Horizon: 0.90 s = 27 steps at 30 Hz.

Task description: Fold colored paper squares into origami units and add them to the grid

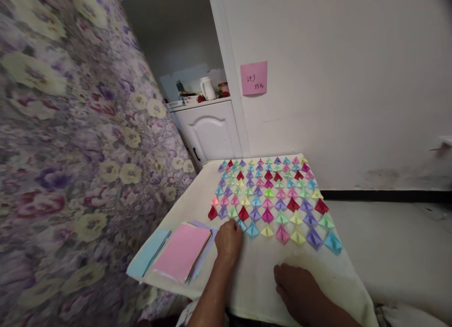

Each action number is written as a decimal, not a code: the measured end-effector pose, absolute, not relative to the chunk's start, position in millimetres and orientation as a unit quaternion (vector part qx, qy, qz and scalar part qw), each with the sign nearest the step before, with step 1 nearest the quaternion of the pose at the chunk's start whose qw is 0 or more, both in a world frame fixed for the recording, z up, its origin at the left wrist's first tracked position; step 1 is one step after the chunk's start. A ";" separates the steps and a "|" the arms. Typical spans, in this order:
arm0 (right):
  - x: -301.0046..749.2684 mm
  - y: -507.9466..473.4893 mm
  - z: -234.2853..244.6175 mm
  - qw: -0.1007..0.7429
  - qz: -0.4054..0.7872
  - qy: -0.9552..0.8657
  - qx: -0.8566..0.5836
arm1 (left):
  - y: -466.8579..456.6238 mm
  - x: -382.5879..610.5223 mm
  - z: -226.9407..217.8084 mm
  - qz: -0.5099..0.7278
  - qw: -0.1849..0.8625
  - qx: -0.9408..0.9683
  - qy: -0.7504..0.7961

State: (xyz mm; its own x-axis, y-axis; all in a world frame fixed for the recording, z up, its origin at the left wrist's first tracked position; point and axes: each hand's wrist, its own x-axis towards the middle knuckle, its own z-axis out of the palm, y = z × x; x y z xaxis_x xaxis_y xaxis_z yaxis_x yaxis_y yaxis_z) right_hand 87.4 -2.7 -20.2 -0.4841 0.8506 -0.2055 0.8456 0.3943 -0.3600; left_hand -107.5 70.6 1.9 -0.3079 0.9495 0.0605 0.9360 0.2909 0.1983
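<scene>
A grid of several small folded paper shapes [270, 195] in many colours covers the far part of a cream cloth-covered table [197, 195]. My left hand [229, 242] is curled at the grid's near left corner, fingertips pressed against a blue folded piece there. My right hand [294, 282] rests on the cloth near the front edge, knuckles up, fingers tucked under and hidden. A stack of coloured paper sheets [181, 251], pink on top, lies just left of my left hand, beside a light blue sheet [146, 256].
A floral purple bedcover [70, 152] fills the left side. Behind the table stands a white wall with a pink sticky note [253, 78]. A white cabinet [208, 129] with bottles on top shows through the doorway. Pale floor [395, 242] lies to the right.
</scene>
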 end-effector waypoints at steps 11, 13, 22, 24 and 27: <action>84.5 0.9 -13.8 -0.011 0.225 -0.829 -0.512 | 77.5 -110.2 -5.7 0.075 0.039 0.586 0.806; 83.4 -0.2 -10.9 -0.010 0.227 -0.829 -0.512 | 77.7 -110.7 -6.9 0.076 0.039 0.586 0.805; 83.2 0.3 -5.4 -0.010 0.233 -0.824 -0.516 | 76.7 -112.0 -5.8 0.092 0.040 0.593 0.799; 83.1 1.4 -7.6 -0.011 0.231 -0.823 -0.519 | 74.4 -113.2 -3.1 0.101 0.040 0.593 0.798; 82.0 1.0 -15.7 0.001 0.235 -0.822 -0.518 | 71.9 -121.5 5.4 0.116 0.039 0.591 0.798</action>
